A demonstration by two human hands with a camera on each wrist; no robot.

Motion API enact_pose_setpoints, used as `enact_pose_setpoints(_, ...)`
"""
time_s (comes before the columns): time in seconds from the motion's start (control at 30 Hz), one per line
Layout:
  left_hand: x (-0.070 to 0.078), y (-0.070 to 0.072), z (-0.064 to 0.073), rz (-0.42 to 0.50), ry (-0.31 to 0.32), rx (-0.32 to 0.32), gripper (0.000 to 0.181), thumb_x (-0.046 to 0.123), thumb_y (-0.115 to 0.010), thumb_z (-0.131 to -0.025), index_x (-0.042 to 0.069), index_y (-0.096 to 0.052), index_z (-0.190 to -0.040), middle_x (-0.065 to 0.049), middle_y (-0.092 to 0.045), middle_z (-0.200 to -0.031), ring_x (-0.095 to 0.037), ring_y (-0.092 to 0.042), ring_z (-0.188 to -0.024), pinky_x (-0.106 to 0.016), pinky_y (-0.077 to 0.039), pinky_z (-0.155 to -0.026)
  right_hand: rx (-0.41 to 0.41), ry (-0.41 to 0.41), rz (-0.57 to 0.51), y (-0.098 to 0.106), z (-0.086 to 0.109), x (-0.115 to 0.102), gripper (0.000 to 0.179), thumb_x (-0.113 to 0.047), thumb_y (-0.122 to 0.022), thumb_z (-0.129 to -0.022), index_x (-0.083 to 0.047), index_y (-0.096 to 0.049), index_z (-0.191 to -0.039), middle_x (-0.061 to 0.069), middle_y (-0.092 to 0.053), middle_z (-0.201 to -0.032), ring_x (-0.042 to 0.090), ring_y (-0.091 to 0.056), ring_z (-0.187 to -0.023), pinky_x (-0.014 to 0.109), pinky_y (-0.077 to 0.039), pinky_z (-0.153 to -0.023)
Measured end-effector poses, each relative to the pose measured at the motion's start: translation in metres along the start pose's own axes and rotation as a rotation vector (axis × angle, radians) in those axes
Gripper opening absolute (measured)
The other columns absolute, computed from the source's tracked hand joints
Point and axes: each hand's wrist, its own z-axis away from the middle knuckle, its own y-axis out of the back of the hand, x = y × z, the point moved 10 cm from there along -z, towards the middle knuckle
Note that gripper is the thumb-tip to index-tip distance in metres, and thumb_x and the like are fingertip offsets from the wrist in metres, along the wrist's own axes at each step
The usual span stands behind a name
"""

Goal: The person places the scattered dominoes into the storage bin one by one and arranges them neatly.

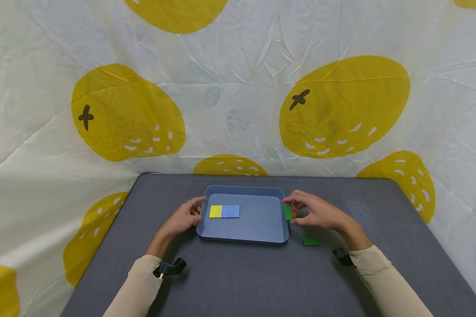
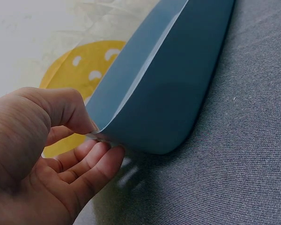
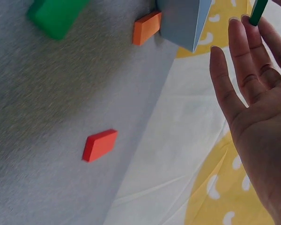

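My left hand (image 1: 185, 215): pinching tray (image 1: 258, 225) by left edge; right hand (image 1: 313, 210): pinching green tile (image 1: 287, 213) at right edge, blue tiles (image 1: 230, 211) well apart.

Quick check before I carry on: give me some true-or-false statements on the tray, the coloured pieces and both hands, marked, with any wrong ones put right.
1. The left hand touches the edge of the tray. True.
2. The right hand is empty. False: the right hand holds a green piece.
3. In the head view, the yellow pieces lie left of the blue pieces. True.
4. The orange piece is inside the tray. False: the orange piece lies on the table, outside the tray.
5. A second green piece lies on the table. True.
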Motion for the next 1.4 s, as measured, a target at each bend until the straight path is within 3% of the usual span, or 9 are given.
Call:
enact_pose_setpoints(0.23, 0.002, -0.001, 0.000, 0.001, -0.003, -0.003, 0.066, -0.003, -0.059, -0.088, 0.006, -0.045, -0.152, -0.015, -0.050, -0.106, -0.024, -0.052, -0.085, -0.035, -0.051, -0.068, -0.033, 0.029, -0.030, -0.004, -0.016, -0.010, 0.044, -0.017, -0.077, -0.090, -0.018, -0.062, -0.132, 0.001, -0.058, -0.120, 0.030, -0.062, -0.111, 0.057, -0.051, -0.095)
enact_pose_setpoints(0.87, 0.002, 0.000, 0.001, 0.003, -0.019, -0.001, 0.067, -0.004, -0.059, -0.088, 0.006, -0.044, -0.152, -0.015, -0.049, -0.105, -0.024, -0.051, -0.084, -0.034, -0.050, -0.067, -0.070, 0.019, -0.034, -0.016, -0.050, -0.021, 0.045, -0.011, -0.079, -0.085, -0.012, -0.062, -0.127, 0.001, -0.059, -0.118, 0.036, -0.062, -0.106, 0.055, -0.051, -0.096)
enact_pose_setpoints(1.03, 0.002, -0.001, 0.001, 0.001, -0.016, -0.002, 0.067, -0.004, -0.059, -0.088, 0.006, -0.044, -0.152, -0.015, -0.049, -0.105, -0.024, -0.051, -0.084, -0.034, -0.050, -0.067, -0.084, 0.019, -0.041, -0.020, -0.059, -0.022, 0.046, -0.012, -0.080, -0.085, -0.009, -0.063, -0.128, 0.000, -0.060, -0.119, 0.032, -0.063, -0.105, 0.053, -0.051, -0.097)
enact_pose_setpoints(1.4, 0.003, 0.000, 0.001, 0.005, -0.012, -0.007, 0.067, -0.003, -0.059, -0.087, 0.006, -0.044, -0.152, -0.014, -0.050, -0.105, -0.024, -0.052, -0.083, -0.034, -0.050, -0.067, -0.131, 0.024, -0.037, -0.031, -0.081, -0.025, 0.046, -0.016, -0.082, -0.085, -0.014, -0.063, -0.126, -0.002, -0.060, -0.122, 0.020, -0.063, -0.101, 0.040, -0.052, -0.098)
